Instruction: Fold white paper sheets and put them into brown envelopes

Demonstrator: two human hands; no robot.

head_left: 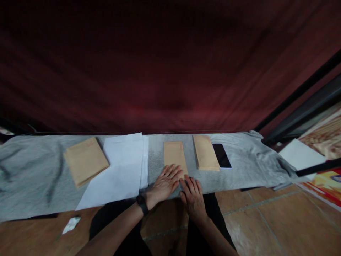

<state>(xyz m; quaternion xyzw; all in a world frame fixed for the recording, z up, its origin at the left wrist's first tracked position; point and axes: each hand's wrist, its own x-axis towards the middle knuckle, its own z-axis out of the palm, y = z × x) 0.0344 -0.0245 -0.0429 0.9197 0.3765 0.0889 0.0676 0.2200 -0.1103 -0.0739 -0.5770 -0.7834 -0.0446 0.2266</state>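
A single brown envelope (174, 152) lies lengthwise on the grey cloth (32, 170) in front of me. My left hand (166, 183), with a black watch on its wrist, lies flat with fingers spread on the envelope's near end. Just to its right, my right hand (192, 196) rests flat on the cloth at the envelope's near right corner, fingers stretched out. Neither hand holds anything.
A stack of brown envelopes (84, 160) lies at the left beside several white sheets (121, 167). Another envelope stack (205, 152) and a black phone (221, 155) lie to the right. A dark red curtain (160, 71) hangs behind. A white sheet (301, 154) and colourful prints (326, 183) lie at far right.
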